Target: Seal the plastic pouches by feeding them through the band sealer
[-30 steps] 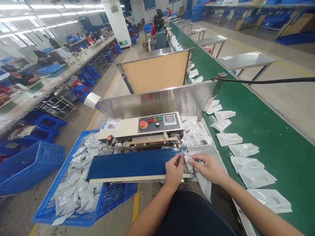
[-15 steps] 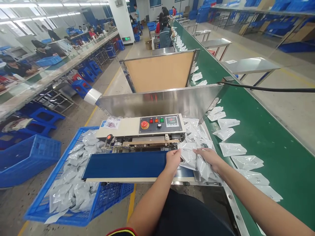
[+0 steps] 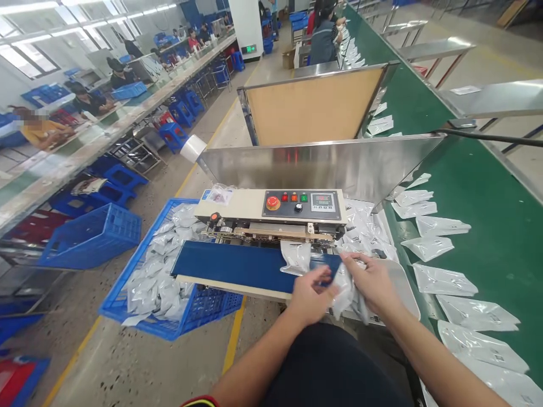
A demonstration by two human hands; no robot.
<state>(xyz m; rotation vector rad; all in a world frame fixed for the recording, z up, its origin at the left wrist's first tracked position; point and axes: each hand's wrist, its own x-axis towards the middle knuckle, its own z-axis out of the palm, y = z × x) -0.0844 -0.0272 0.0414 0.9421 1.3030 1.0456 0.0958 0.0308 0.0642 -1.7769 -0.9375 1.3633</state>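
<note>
A cream sealing machine (image 3: 237,204) with a control panel (image 3: 302,203) stands before me, its blue belt (image 3: 229,265) running left. One clear plastic pouch (image 3: 296,257) lies on the belt at the machine's slot. My left hand (image 3: 311,295) hovers at the belt's right end, fingers curled, pinching the edge of another pouch (image 3: 343,289). My right hand (image 3: 370,277) grips that same pouch from the right. A heap of unsealed pouches (image 3: 365,229) fills the steel tray (image 3: 407,285) just beyond my right hand.
A blue crate (image 3: 199,308) of sealed pouches sits on the floor under the belt's left end. The green conveyor (image 3: 479,186) on the right carries several pouches. A steel chute (image 3: 322,164) and tan board rise behind the machine. An empty blue crate (image 3: 91,234) and seated workers are left.
A pouch that my hands were pressing at the belt's right end now lies on the belt at the sealer. Both hands drew back and hold another pouch. The view shifted left.
</note>
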